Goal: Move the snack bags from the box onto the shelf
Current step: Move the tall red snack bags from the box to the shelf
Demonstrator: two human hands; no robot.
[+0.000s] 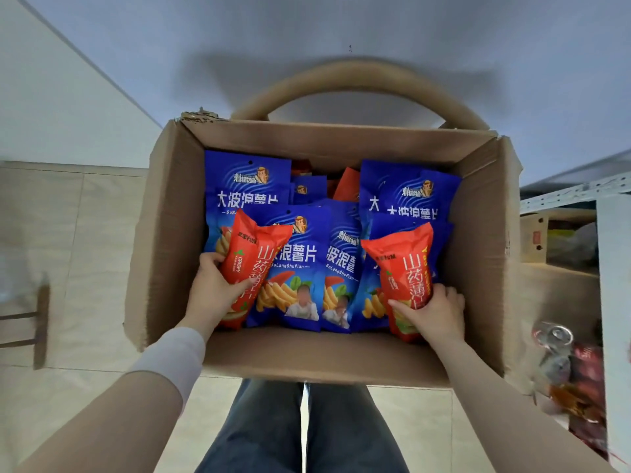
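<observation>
An open cardboard box [317, 353] stands in front of my legs, filled with several blue snack bags [297, 264] and some red ones. My left hand [213, 291] grips a red snack bag [252, 257] at the box's left side, fingers wrapped round its lower half. At the box's right side my right hand [433, 310] grips a second red snack bag [408, 268] the same way. Both red bags stand upright above the blue ones. The metal shelf [577, 192] shows at the right edge.
A curved tan chair back [358, 73] rises behind the box, against a pale wall. Cardboard cartons [536, 240] sit under the shelf rail at right. A can and red packets [573, 370] lie low on the right. Tiled floor [68, 233] spreads to the left.
</observation>
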